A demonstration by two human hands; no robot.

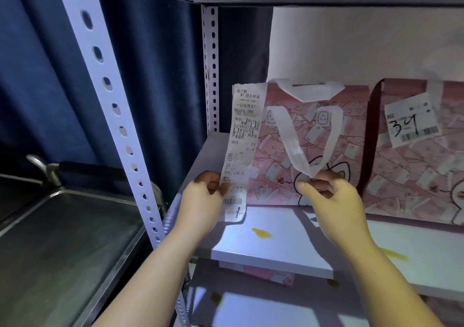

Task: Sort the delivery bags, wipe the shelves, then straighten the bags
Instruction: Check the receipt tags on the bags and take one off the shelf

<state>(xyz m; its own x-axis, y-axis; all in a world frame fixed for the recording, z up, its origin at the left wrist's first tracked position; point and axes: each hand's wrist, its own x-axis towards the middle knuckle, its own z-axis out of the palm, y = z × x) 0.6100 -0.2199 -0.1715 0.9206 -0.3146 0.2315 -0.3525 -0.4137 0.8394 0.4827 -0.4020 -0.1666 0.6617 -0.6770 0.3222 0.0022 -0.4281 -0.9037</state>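
Note:
Two pink printed delivery bags stand side by side on the white shelf. From the top left corner of the left bag hangs a long white receipt. My left hand pinches that receipt near its lower end. My right hand pinches the bottom of the bag's white front handle strap, which hangs down in a V. The right bag carries a white label with "324" handwritten on it. Two yellow stains lie on the shelf in front of the bags.
A perforated white upright of the rack crosses the view on the left. A steel sink with a tap sits left of it, before a dark blue curtain. The lower shelf holds another pink item and a yellow stain.

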